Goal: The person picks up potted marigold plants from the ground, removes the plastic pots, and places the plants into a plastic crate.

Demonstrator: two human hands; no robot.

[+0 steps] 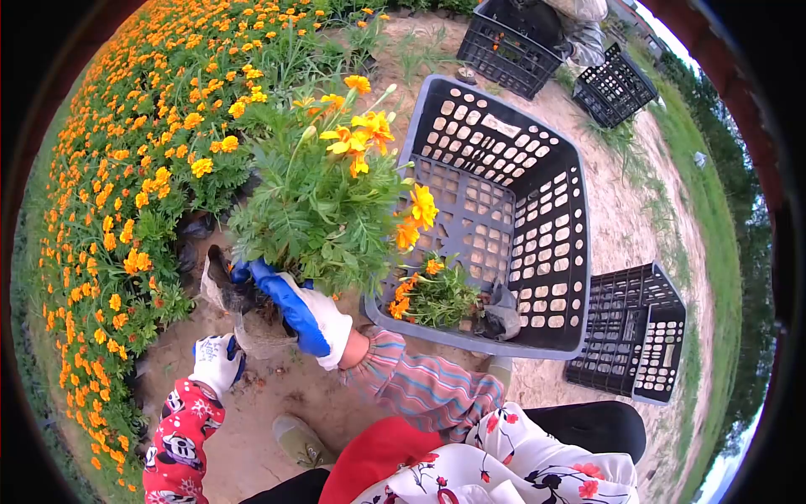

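My right hand [306, 312], in a blue-coated white glove, is closed around the base of a marigold plant [323, 197] with orange and yellow flowers. The plant leans over the near left edge of a black plastic crate [552, 239]. Dark soil shows at its roots, with thin clear plastic film [264, 338] hanging around them. My left hand [218, 363], gloved the same way, is lower left with its fingers curled at the edge of that film. Inside the crate lies another marigold plant [441, 296], on its side with a dark plastic pot bag [501, 314] around its roots.
A dense bed of orange marigolds [159, 181] fills the left side. More black crates stand to the right [630, 332] and at the upper right [614, 86]. Another person's sleeve [583, 40] shows beside a far crate [508, 55]. Sandy soil lies underfoot, near my shoe [300, 438].
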